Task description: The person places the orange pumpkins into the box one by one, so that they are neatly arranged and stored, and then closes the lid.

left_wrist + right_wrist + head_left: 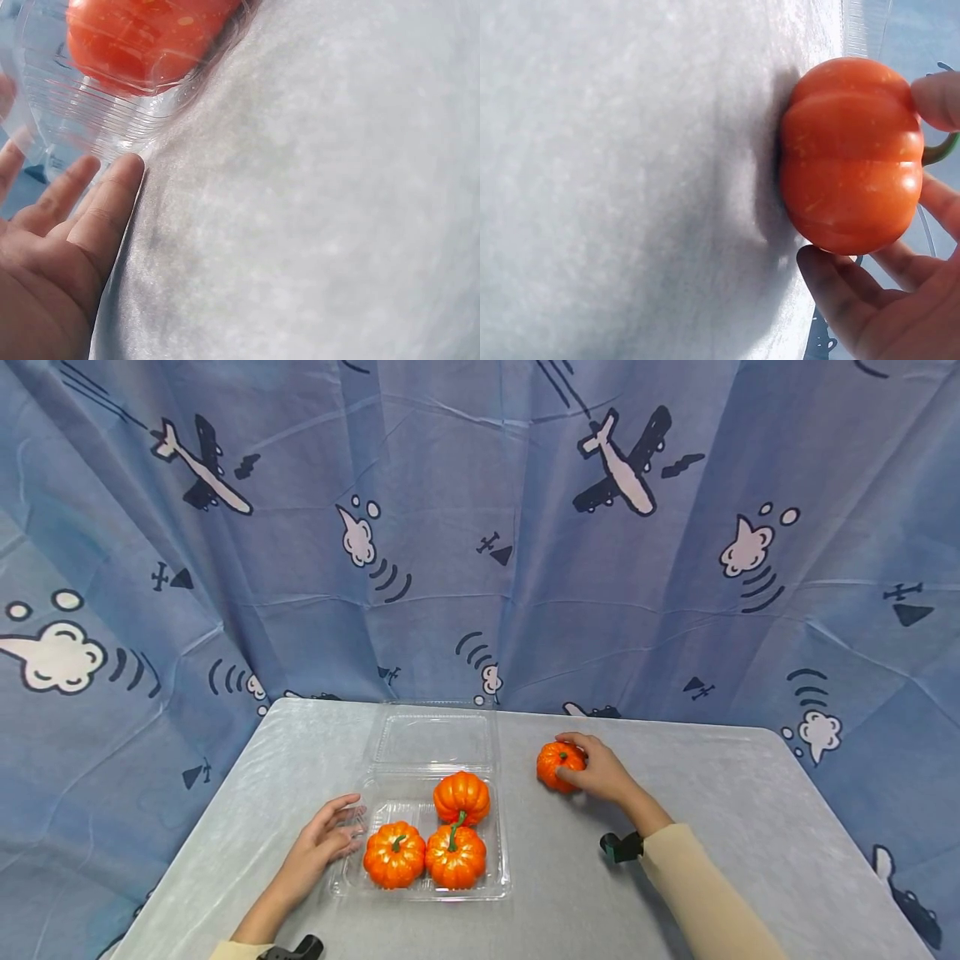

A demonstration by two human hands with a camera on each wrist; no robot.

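Observation:
Out to the right of a clear plastic clamshell box, my right hand [602,770] holds a small orange pumpkin [551,768] between thumb and fingers. The right wrist view shows the thumb by the green stem of this pumpkin [851,157] and the fingers around its other side; it sits on or just above the table. My left hand [318,839] is at the left wall of the box [498,881], fingers extended and slightly bent. In the left wrist view its fingertips [127,169] lie against or very near the clear plastic. Inside the box are three pumpkins [393,856], two in front and one behind.
The box's lid [435,739] lies folded back toward the table's far edge. A pale grey cloth covers the table [720,810]. Behind it hangs a blue curtain [450,568] printed with airplanes. Dark wrist devices [621,847] sit on both wrists.

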